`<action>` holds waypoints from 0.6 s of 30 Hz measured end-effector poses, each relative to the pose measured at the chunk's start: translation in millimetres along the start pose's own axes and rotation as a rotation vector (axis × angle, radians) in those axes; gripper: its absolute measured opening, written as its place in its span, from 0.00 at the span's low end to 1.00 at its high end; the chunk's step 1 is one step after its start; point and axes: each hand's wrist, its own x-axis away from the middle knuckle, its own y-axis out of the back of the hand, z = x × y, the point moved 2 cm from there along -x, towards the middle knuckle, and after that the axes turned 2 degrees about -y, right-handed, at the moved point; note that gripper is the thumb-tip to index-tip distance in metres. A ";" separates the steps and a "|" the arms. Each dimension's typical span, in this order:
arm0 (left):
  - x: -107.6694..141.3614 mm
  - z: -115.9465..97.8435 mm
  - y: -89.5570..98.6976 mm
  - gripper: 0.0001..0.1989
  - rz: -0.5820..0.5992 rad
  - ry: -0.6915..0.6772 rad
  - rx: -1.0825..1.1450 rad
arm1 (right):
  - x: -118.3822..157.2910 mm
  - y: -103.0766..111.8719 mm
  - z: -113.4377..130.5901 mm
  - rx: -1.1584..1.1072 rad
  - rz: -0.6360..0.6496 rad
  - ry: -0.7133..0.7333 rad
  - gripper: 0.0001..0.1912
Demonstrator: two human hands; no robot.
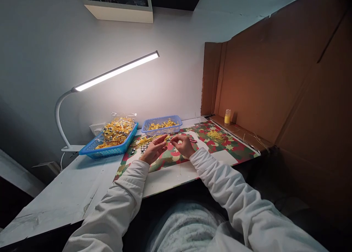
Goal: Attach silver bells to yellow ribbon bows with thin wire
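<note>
Over the patterned mat, my left hand (153, 150) pinches a small yellow-gold ornament (167, 138) between thumb and fingertips. Close beside it on the right, my right hand (184, 146) is closed in a pinch. A fine yellowish thread (180, 164) hangs down below the right hand, and its upper end is hidden by the fingers. Gold strands (141, 142) and several small silvery pieces (143, 148) lie on the mat just left of my left hand. A red-handled tool (193, 140), partly hidden, lies behind my right hand.
A blue basket (110, 151) of gold and silver ornaments stands at the left, a lilac basket (176, 128) of gold pieces at the back. Yellow threads (216, 135) lie right on the camouflage mat (189, 154). A yellow bottle (227, 117) stands by the cardboard wall (264, 68). A lamp (117, 71) shines overhead.
</note>
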 end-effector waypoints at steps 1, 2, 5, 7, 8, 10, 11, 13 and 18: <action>0.2 0.1 -0.4 0.21 0.001 0.002 0.001 | 0.2 -0.1 -0.3 -0.001 0.002 0.000 0.08; 0.5 0.3 -0.8 0.22 0.003 0.003 0.000 | 0.3 -0.2 -0.6 -0.002 0.003 -0.001 0.08; 0.9 1.1 -1.0 0.21 0.002 0.010 -0.003 | 0.6 -0.6 -2.0 -0.018 0.012 -0.006 0.08; 0.9 2.0 -0.5 0.21 -0.006 0.019 -0.005 | 0.8 -0.8 -2.7 -0.026 0.017 -0.011 0.08; 0.8 2.6 -0.3 0.21 -0.008 0.026 -0.006 | 0.8 -0.9 -2.9 -0.028 0.017 -0.016 0.08; 0.5 3.9 0.0 0.21 -0.009 0.038 -0.012 | 0.8 -1.4 -3.2 -0.031 0.018 -0.032 0.10; 0.4 4.5 -0.1 0.20 -0.006 0.042 -0.015 | 0.7 -1.8 -3.4 -0.035 0.019 -0.041 0.11; 0.0 5.6 -0.5 0.20 0.001 0.044 -0.018 | 0.3 -3.1 -4.0 -0.063 0.027 -0.063 0.13; -1.0 6.0 -1.0 0.20 0.025 0.026 -0.008 | -1.3 -8.1 -7.8 -0.231 0.086 -0.150 0.16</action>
